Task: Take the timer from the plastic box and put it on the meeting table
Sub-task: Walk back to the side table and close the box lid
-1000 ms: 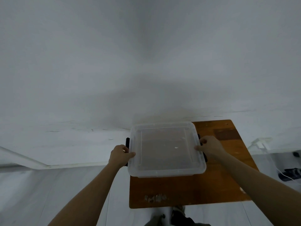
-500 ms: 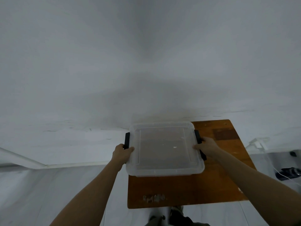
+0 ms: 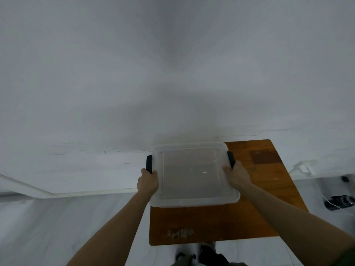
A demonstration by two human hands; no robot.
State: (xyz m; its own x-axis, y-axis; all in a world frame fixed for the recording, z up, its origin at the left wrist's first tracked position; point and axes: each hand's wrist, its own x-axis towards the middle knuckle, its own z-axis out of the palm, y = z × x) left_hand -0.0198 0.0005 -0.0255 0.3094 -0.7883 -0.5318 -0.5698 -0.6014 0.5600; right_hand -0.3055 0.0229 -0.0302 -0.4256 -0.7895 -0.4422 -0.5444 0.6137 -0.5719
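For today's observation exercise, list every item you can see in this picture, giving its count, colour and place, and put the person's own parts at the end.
plastic box: one, clear, lid on, at the far left part of the wooden table, overhanging its left edge
latches: two, black, one on each short side of the box
wooden table: one, brown, small, centre right
wall: white, behind the table
cable: white, on the floor at the right
dark device: one, black, far right on the floor; too blurred to name
timer: none visible
left hand: one, gripping the box's left side
right hand: one, gripping the box's right side
shoes: bottom centre, partly hidden
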